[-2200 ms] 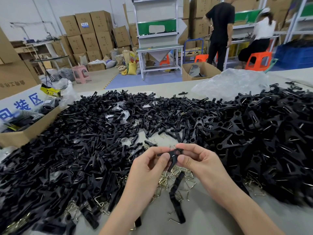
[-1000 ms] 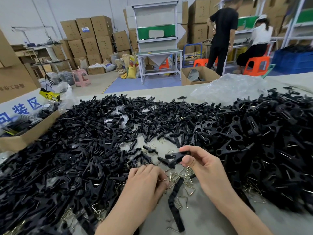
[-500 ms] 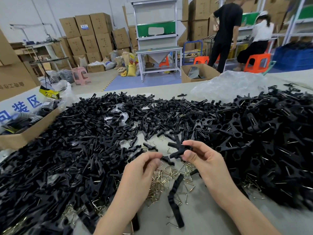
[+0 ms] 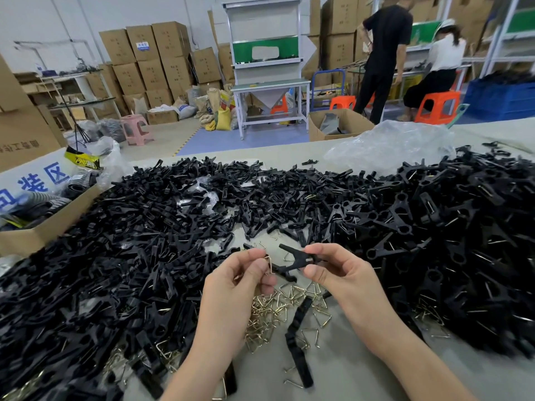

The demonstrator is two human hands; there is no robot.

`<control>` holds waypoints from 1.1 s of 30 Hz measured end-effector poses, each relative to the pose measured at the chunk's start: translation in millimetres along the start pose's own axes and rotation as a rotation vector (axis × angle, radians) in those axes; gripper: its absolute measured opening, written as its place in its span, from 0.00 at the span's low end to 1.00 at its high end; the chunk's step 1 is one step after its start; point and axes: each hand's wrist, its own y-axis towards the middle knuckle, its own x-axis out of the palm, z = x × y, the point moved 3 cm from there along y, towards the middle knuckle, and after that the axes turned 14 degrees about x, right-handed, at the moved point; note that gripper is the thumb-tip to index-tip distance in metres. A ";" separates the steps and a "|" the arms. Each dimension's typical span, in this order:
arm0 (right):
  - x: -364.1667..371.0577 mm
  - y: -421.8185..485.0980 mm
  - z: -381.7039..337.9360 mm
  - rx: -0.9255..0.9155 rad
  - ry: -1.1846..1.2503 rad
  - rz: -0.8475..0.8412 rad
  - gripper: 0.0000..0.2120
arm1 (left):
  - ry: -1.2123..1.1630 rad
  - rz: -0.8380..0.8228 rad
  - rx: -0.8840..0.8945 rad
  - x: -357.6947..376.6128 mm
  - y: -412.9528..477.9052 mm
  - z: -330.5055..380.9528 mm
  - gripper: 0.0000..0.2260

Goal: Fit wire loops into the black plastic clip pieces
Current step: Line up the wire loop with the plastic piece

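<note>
**Containers.** Open cardboard box (image 4: 43, 227) at the left edge of the bench (image 4: 362, 371): holds dark and grey ribbed coils, and a white flap with blue characters stands against it. Clear plastic bag (image 4: 388, 146) lies crumpled at the far right of the bench; contents cannot be told. Open carton (image 4: 338, 123) on the floor beyond the bench holds a grey item. Blue crate (image 4: 498, 96) at far right is heaped with dark parts.

**Hands.** Left hand (image 4: 240, 285): raised above the bench, thumb and forefinger pinching one brass-coloured wire loop (image 4: 270, 263). Right hand (image 4: 341, 273): level with the left, thumb and fingers pinching a forked black clip piece (image 4: 298, 256), fork pointing left toward the loop. Loop and clip nearly meet; whether they touch cannot be told.

**Surroundings.** Left heap of black clip pieces (image 4: 115, 256) and right heap of black clip pieces (image 4: 448, 227) cover most of the bench and join at the far side. The right heap shows wire already fitted in many pieces. Loose wire loops (image 4: 278, 308) lie scattered below the hands. A long black strip (image 4: 298, 342) lies between the forearms. Stacked cartons (image 4: 150, 59), a workstation frame (image 4: 266, 53), a pink stool (image 4: 136, 128), orange stools (image 4: 437, 107) and two people stand beyond.
</note>
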 end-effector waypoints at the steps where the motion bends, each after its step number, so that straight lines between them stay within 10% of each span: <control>1: -0.2 0.2 0.7 0.005 -0.003 -0.007 0.13 | -0.022 0.006 -0.008 1.0 -0.5 -0.4 0.05; 33: 16.0 -0.7 15.5 0.032 -0.084 -0.077 0.14 | -0.059 0.179 -0.064 19.3 -14.1 -6.0 0.07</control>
